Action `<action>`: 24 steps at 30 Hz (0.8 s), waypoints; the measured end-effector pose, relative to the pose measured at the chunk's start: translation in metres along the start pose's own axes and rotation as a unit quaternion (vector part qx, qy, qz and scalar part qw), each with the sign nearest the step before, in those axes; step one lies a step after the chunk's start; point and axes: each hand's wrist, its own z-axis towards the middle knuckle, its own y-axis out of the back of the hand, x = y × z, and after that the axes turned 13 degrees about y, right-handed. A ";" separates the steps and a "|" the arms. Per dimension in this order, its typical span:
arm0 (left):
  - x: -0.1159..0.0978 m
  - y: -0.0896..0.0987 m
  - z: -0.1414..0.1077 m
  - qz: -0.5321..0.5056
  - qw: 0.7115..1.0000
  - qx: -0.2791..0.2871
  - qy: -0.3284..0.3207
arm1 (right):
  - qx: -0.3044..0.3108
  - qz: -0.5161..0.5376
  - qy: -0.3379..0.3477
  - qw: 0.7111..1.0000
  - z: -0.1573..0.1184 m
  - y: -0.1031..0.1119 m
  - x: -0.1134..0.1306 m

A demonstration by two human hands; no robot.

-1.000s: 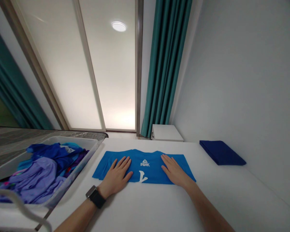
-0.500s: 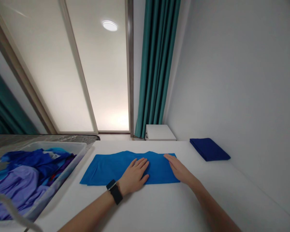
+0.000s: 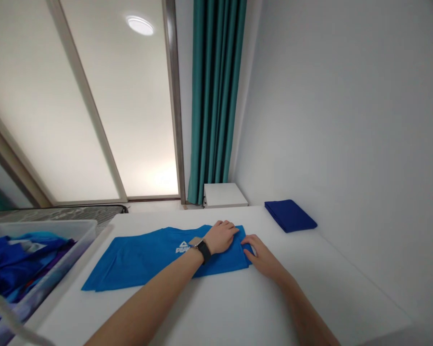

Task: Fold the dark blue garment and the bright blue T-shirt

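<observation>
A blue shirt point(image 3: 140, 259) with a white logo lies folded into a long flat strip on the white table point(image 3: 216, 307). My left hand point(image 3: 222, 236), a black watch on its wrist, rests palm down on the right part of the shirt, with its fingers laid on the cloth. At the shirt's right end, my right hand point(image 3: 260, 254) pinches the edge between thumb and fingers, and a small flap of cloth is lifted there. Part of the logo is hidden by my left wrist.
A folded dark blue garment point(image 3: 290, 215) lies at the back right by the wall. On the left stands a clear plastic bin point(image 3: 88, 230) with blue and purple clothes in it. A white cabinet point(image 3: 225, 194) is beyond the table, before a teal curtain point(image 3: 216, 96).
My left hand has slid right across the shirt, uncovering part of the white logo. My right hand has gone from lying flat to pinching the right edge. The view has shifted right.
</observation>
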 end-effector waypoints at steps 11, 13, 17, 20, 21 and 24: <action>0.005 -0.004 0.014 -0.012 0.999 0.016 0.029 | 0.059 -0.015 0.004 0.998 -0.006 -0.001 -0.003; 0.007 -0.005 0.014 -0.017 0.999 0.014 0.034 | 0.060 -0.020 0.002 0.998 -0.006 -0.001 -0.003; 0.009 -0.007 0.012 -0.025 0.999 0.014 0.046 | 0.062 -0.018 0.000 0.998 -0.007 -0.002 -0.004; 0.011 -0.009 0.010 -0.033 0.998 0.015 0.053 | 0.050 -0.006 0.005 0.999 -0.007 -0.003 -0.006; 0.011 -0.009 0.010 -0.037 0.998 0.014 0.055 | 0.044 -0.002 0.006 0.999 -0.007 -0.003 -0.006; 0.013 -0.011 0.008 -0.048 0.997 0.012 0.057 | 0.020 0.001 0.003 1.000 -0.006 -0.003 -0.002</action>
